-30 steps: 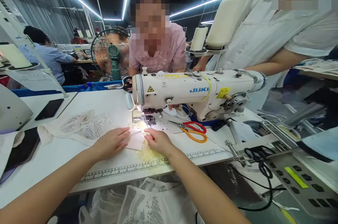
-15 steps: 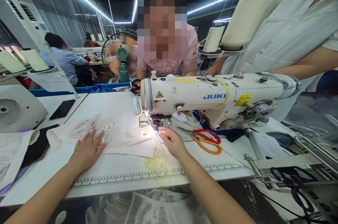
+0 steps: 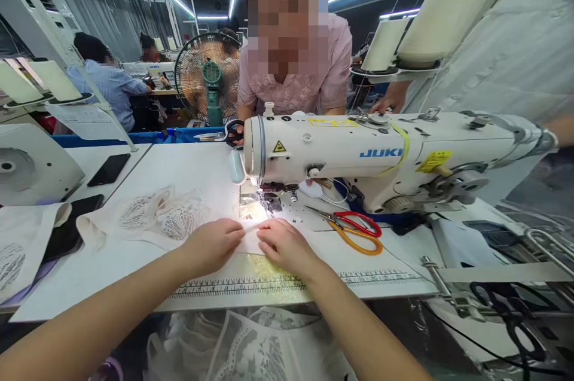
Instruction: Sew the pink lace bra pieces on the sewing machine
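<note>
A white JUKI sewing machine (image 3: 359,154) stands on the white table (image 3: 179,171). A white lace-trimmed fabric piece (image 3: 165,219) lies to the left of the needle area (image 3: 264,201). My left hand (image 3: 215,243) and my right hand (image 3: 282,243) rest side by side on the fabric's near edge, just in front of the presser foot. The fingers of both hands are curled and pinch the fabric edge between them. A yellowish patch of tape (image 3: 264,264) shows on the table under my hands.
Red and orange scissors (image 3: 354,228) lie right of my right hand. Two dark phones (image 3: 107,168) lie at the left. A person in pink stands behind the machine beside a fan (image 3: 208,79); another person in white stands at the right. Thread cones (image 3: 385,43) rise behind.
My left hand has come back from the lace at the left to the fabric edge near the needle. My right hand drew back slightly to meet it. The camera moved closer.
</note>
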The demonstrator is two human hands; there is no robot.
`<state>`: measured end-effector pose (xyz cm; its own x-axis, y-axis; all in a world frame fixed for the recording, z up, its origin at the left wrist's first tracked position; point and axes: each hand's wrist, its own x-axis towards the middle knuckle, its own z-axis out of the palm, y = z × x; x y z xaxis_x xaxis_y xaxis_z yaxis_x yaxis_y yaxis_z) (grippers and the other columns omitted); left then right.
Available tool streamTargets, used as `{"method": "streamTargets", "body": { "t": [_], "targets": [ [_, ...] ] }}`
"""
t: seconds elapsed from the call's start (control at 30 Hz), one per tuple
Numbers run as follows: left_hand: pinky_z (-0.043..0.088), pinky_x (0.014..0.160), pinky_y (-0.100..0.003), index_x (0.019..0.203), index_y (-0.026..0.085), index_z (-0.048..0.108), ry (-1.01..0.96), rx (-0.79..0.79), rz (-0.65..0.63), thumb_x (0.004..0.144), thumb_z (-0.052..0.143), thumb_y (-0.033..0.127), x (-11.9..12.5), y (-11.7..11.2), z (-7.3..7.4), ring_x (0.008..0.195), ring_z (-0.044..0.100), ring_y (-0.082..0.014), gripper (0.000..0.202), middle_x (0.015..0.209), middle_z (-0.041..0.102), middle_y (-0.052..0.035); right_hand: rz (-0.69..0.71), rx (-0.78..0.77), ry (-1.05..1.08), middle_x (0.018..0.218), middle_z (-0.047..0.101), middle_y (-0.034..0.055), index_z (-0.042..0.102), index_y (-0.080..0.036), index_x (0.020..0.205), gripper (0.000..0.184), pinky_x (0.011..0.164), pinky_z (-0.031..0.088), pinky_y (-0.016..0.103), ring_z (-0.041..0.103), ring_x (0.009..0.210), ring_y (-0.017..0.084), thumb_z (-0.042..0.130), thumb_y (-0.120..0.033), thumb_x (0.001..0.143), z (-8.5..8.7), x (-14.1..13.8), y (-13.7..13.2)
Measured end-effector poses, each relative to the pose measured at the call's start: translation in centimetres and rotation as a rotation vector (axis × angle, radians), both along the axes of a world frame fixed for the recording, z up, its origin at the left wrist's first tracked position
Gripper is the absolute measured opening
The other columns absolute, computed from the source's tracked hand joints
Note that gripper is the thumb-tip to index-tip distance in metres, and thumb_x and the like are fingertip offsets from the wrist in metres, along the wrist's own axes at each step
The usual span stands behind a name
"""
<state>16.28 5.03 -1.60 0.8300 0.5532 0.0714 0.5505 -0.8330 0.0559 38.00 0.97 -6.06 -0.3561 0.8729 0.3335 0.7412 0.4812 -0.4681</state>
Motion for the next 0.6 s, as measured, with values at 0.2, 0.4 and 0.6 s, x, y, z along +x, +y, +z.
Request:
{"method": "streamTargets", "body": {
  "t": [0.2,0.4,0.6],
  "targets": [
    [0.046,0.095,-0.037,0.109,0.013,0.061,-0.088,-0.034,-0.127,0.096,0.033,0.025,2.4,1.6,-3.7,0.112,0.056,-0.0232,0.033,0.123,0.061,-0.0114,0.005,0.037,-0.076,0.115,0.062,0.0114,0.063,-0.019,0.100,0.020,0.092,0.045,0.044,0.053,0.110,0.026,0.046,-0.018,0.089,-1.2,0.7,-2.5],
    [0.041,0.100,-0.035,0.106,0.010,0.061,-0.113,-0.024,-0.196,0.093,0.043,0.024,1.7,1.4,-4.4,0.114,0.054,-0.0239,0.026,0.124,0.059,-0.0143,0.022,0.212,-0.168,0.119,0.063,0.0089,0.061,-0.020,0.112,0.025,0.092,0.048,0.039,0.055,0.114,0.024,0.049,-0.026,0.091,-2.7,2.2,-6.1],
    [0.044,0.094,-0.032,0.096,0.019,0.062,-0.144,-0.073,-0.151,0.089,0.052,0.027,2.1,1.4,-5.2,0.109,0.055,-0.0205,0.015,0.116,0.062,-0.0081,0.167,0.375,-0.305,0.119,0.064,0.0107,0.059,-0.017,0.112,0.032,0.084,0.050,0.038,0.059,0.108,0.026,0.046,-0.038,0.092,-3.5,2.9,-5.2]
  ]
}}
